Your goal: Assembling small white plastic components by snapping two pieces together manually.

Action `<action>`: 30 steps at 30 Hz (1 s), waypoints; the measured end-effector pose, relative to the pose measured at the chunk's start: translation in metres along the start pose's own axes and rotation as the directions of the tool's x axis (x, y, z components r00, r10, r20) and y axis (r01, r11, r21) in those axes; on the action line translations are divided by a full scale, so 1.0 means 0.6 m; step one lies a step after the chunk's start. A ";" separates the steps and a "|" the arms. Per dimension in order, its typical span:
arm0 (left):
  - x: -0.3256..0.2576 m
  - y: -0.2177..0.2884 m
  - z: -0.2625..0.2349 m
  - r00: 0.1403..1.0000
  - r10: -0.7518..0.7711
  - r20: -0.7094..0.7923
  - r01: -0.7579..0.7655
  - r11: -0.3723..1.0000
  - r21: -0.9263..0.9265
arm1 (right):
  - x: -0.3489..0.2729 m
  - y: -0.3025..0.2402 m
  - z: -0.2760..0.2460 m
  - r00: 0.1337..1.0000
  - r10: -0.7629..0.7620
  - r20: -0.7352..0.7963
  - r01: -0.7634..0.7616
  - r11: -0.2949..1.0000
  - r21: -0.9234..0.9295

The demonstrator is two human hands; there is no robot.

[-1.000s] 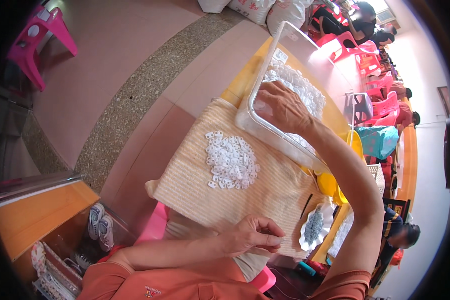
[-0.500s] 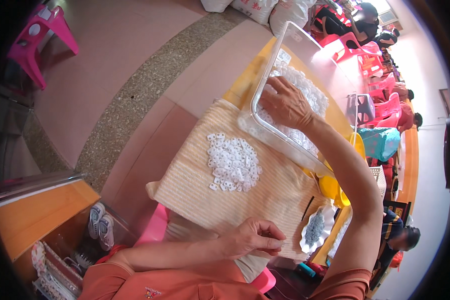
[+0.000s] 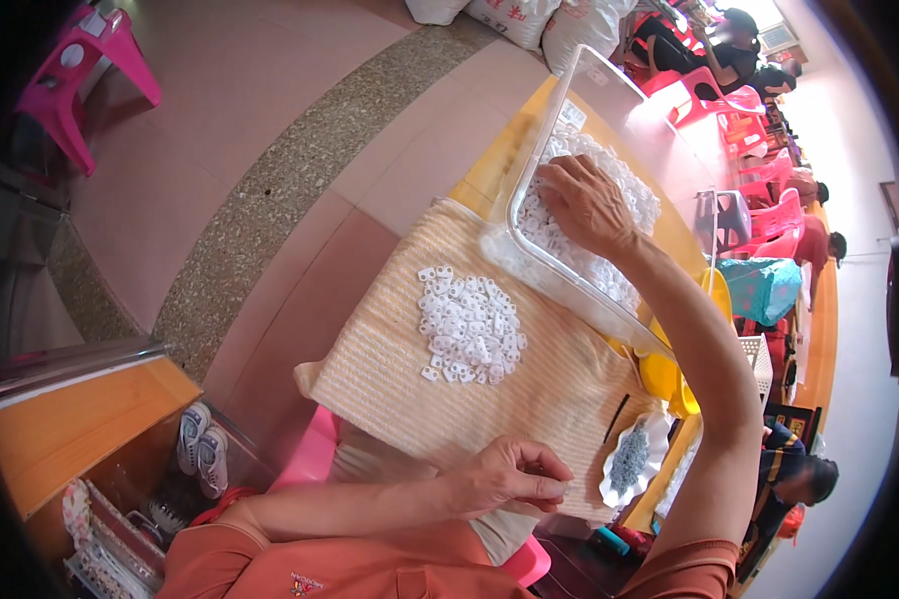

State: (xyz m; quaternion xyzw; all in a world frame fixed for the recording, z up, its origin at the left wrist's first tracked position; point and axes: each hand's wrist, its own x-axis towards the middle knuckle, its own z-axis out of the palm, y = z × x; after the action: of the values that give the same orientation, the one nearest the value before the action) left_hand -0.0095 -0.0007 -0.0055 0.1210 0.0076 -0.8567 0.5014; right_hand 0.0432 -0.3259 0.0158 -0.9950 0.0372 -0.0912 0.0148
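Observation:
My right hand [image 3: 591,208] is inside a clear plastic bin [image 3: 559,290], over a mass of small white plastic pieces [image 3: 619,185]. Its fingers curl downward, and their tips are hidden among the pieces. My left hand [image 3: 514,475] hovers over the near edge of a striped cloth [image 3: 370,369], with thumb and forefinger pinched together. Whatever may be between them is too small to make out. Beyond it on the cloth lies a loose pile of white plastic pieces [image 3: 469,324] with holes in them.
Right of my left hand, a white scalloped dish [image 3: 656,449] holds small grey-blue bits, beside a thin black stick [image 3: 616,417]. Yellow containers [image 3: 659,377] stand past the bin. A pink stool [image 3: 90,70] is far left; people sit along the right.
My right hand has shifted slightly right within the bin, away from its left wall. The left hand keeps its place and pinch.

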 end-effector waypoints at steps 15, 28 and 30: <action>-0.001 0.000 0.003 0.998 0.016 -0.064 -0.014 1.000 0.028 | -0.007 -0.010 -0.016 0.982 -0.018 0.190 0.035 0.996 -0.085; 0.001 0.003 -0.002 0.993 0.121 -0.014 -0.120 0.992 0.044 | -0.051 -0.027 -0.087 0.988 0.136 0.078 -0.130 0.988 -0.079; 0.000 0.002 -0.001 0.992 0.122 -0.013 -0.121 0.991 0.060 | -0.068 -0.035 -0.099 0.985 0.162 0.064 -0.158 0.985 -0.064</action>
State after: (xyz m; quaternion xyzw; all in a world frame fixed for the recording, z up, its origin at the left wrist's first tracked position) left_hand -0.0084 -0.0013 -0.0060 0.1433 -0.0211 -0.8233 0.5489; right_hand -0.0063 -0.3031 0.0676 -0.9914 0.1190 -0.0540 -0.0057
